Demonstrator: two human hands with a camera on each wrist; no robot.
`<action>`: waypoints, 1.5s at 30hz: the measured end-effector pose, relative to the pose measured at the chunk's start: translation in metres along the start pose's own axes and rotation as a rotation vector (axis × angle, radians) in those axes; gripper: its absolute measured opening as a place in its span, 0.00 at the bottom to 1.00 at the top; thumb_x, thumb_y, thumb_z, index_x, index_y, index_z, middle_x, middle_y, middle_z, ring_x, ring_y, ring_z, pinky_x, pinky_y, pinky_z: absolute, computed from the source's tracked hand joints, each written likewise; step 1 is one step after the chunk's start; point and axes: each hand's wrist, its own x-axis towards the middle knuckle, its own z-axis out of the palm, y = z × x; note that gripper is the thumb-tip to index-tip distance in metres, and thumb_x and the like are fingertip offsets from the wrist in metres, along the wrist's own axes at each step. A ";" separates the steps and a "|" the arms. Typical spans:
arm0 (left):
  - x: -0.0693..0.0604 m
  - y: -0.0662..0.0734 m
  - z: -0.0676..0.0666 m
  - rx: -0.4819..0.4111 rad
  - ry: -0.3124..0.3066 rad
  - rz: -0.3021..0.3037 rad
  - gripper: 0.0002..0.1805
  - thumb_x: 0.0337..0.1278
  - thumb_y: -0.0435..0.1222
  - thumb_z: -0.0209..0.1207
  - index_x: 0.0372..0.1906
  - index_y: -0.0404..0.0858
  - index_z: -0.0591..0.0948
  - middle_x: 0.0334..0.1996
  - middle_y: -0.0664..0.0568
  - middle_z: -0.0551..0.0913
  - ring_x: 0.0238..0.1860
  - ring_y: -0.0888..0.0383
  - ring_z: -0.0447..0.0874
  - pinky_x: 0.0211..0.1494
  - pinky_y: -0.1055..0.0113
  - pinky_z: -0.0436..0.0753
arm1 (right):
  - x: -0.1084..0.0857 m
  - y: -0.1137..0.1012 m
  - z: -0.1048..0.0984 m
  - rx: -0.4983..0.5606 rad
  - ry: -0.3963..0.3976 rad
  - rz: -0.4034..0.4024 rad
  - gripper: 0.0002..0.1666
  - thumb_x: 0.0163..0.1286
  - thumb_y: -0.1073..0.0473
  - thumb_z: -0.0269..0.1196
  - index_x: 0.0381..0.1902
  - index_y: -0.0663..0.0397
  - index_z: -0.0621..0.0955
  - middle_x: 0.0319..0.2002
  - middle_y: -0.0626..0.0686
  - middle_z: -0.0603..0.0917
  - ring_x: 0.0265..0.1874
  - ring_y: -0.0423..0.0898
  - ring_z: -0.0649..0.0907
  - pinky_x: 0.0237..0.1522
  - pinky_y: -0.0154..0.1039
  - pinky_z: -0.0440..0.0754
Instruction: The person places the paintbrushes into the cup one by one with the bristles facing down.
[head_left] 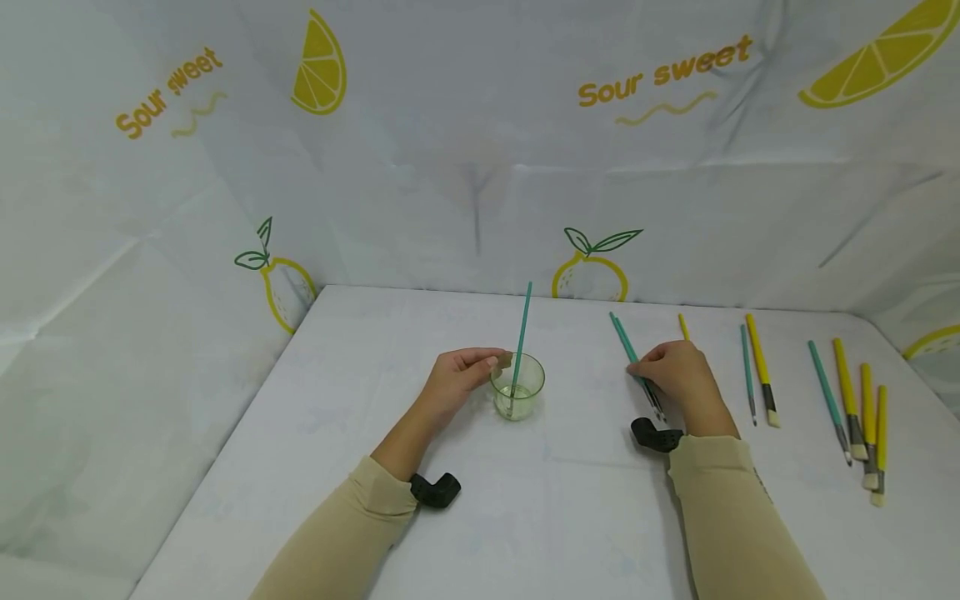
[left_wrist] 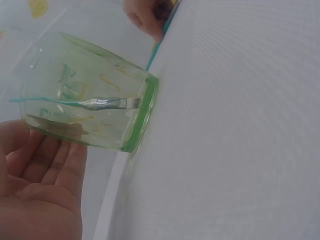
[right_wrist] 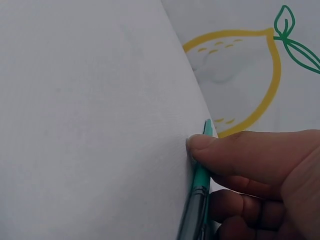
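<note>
The left hand (head_left: 459,377) grips the rim of a clear green glass (head_left: 531,385), thumb and fingers on its near-left side; some fingertips show only blurrily through the wall. The right hand (head_left: 681,375) pinches a pair of teal brushes (head_left: 624,337) between thumb and fingers. Whether the fingers grip both handles or only one cannot be told, and the right wrist view cuts off the brush heads.

Just right of the left hand, inside the upright glass, a slim teal brush (head_left: 524,325) leans with its handle above the rim; the left wrist view shows its pale bristles down near the base. Beyond the right hand, only the end of a yellow handle (head_left: 683,326) shows, the remainder hidden behind the hand.

To the right of the right hand, a single teal brush (head_left: 747,371) lies on the white surface (head_left: 555,525) beside a yellow brush (head_left: 760,360). Farther right lie another teal brush (head_left: 828,398) and three yellow brushes (head_left: 846,383), bristles toward the person. Behind each hand sits a black wrist device (head_left: 435,490); the tan sleeves (head_left: 337,533) leave the head view at its lower edge. Past both hands hangs a lemon-printed cloth (head_left: 420,208), one fruit cut off at the right.
</note>
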 end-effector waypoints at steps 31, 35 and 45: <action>0.002 -0.002 0.000 -0.009 0.002 -0.011 0.17 0.69 0.33 0.56 0.56 0.26 0.80 0.55 0.37 0.83 0.57 0.52 0.82 0.61 0.64 0.80 | -0.002 -0.007 0.003 -0.068 0.063 -0.005 0.17 0.63 0.55 0.64 0.38 0.67 0.85 0.40 0.66 0.86 0.36 0.57 0.82 0.33 0.46 0.80; 0.001 -0.002 0.000 -0.005 -0.001 -0.003 0.17 0.69 0.34 0.56 0.56 0.26 0.80 0.55 0.37 0.83 0.57 0.52 0.82 0.61 0.64 0.80 | -0.003 -0.009 0.002 -0.070 0.065 0.003 0.16 0.63 0.56 0.63 0.36 0.66 0.86 0.38 0.64 0.86 0.32 0.55 0.81 0.28 0.42 0.79; 0.001 -0.003 -0.001 -0.003 -0.004 0.011 0.17 0.69 0.34 0.56 0.55 0.27 0.81 0.53 0.39 0.84 0.55 0.57 0.83 0.59 0.66 0.81 | -0.005 -0.020 -0.004 -0.010 0.057 -0.072 0.18 0.66 0.53 0.60 0.43 0.64 0.85 0.38 0.60 0.86 0.34 0.51 0.80 0.32 0.40 0.79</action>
